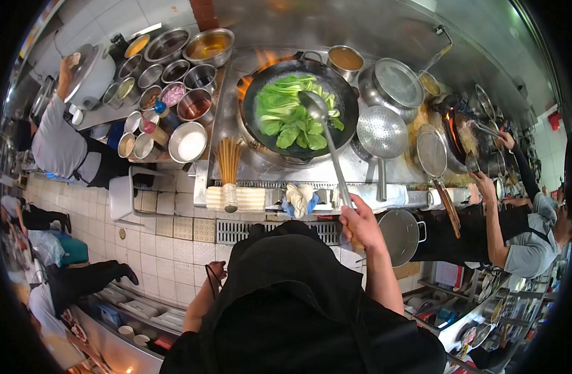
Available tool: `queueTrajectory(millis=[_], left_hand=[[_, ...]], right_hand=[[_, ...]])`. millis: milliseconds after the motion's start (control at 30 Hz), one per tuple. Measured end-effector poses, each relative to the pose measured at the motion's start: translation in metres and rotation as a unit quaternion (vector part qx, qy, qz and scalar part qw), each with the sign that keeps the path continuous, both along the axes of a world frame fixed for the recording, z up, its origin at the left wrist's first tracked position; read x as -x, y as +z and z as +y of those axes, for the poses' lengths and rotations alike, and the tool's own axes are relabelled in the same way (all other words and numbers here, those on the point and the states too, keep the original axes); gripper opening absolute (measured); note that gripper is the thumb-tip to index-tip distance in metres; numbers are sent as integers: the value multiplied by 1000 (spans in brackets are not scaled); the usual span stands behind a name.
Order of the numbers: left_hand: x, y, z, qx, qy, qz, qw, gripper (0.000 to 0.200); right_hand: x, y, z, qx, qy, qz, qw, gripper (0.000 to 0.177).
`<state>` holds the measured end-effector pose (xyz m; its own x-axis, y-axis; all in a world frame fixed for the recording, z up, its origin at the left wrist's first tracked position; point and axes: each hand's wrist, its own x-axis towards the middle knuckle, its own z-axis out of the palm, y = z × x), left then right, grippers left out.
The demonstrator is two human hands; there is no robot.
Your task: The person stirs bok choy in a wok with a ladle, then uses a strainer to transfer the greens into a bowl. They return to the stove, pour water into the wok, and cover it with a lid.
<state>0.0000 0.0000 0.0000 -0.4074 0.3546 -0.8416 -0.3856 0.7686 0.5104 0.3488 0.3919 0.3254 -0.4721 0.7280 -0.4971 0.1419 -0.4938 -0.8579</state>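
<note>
Leafy greens (pixel 301 134) sit in the black wok (pixel 348 106) on the stove surface, in pale liquid; flames show at the wok's far-left edge. Ladle (pixel 314 105) bowl rests at the greens, handle running back to the right hand (pixel 363 224), fingers wrapped round it. Left hand (pixel 217 270) hangs low by the body, near a dark cord; can't tell if its fingers grip anything.

Containers, left of wok: steel bowl (pixel 175 148) nearest, white contents; bowl of dark red-brown liquid (pixel 195 104) behind it; tub with pink chopped bits (pixel 173 95) just beside that; big bowl at back (pixel 220 60), orange-yellow liquid. Squeeze bottles (pixel 156 133) among the smaller tubs. Behind wok, right: steel pot (pixel 346 74), brown liquid. Beside it, a covered pot (pixel 398 82), contents hidden. Perforated skimmer (pixel 382 132) lies right of wok. Large pot (pixel 399 238) stands near right hand.
</note>
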Motion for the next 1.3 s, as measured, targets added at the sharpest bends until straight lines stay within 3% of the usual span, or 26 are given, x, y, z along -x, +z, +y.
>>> queueTrajectory(millis=[67,167,200,333,400,433,500,533,800,1000,1033,1100,1133,1200,1300], left_hand=[[-2,5,1,8,80,-32,996,27],[0,-23,7,-14,82,-17,996,27],[11,-20,1,-8,7,31,999,27],[10,-60,-20,-45,-55,90,993,27],[14,-85,-40,-232,-266,224,908,28],[8,-78,-39,-232,-263,224,909,28],[-6,-45,-28,-70,-85,102,989,29],[-9,-45,-28,-30,-21,63,997,36],[-35,-95,-57,-89,203,-51,974,98],[-21,-35,-36,-60,46,36,997,31],[-18,-34,-32,-60,45,36,997,31],[-12,-34,-23,-57,-84,114,988,30],[-12,-34,-22,-57,-84,114,988,30],[-11,-35,-24,-55,-189,187,962,25],[-7,-38,-21,-48,-199,232,951,24]], right_hand=[[17,5,-3,7,26,-14,1000,35],[29,-5,4,15,71,-5,997,38],[36,-12,2,20,84,-6,996,36],[45,-27,1,1,88,-52,995,36],[46,-33,1,-4,84,-65,994,36],[46,-35,2,-11,74,-77,994,35],[46,-37,3,-22,64,-89,994,34],[45,-38,4,-34,51,-99,993,33],[35,-32,14,-45,16,-109,993,34],[29,-30,28,-64,-2,-123,990,32],[29,-30,30,-69,-4,-113,991,32],[29,-31,35,-68,-13,-111,991,33],[29,-31,36,-66,-19,-110,992,34],[29,-27,39,-65,-30,-105,992,33],[25,-21,38,-74,-49,-90,992,35]])
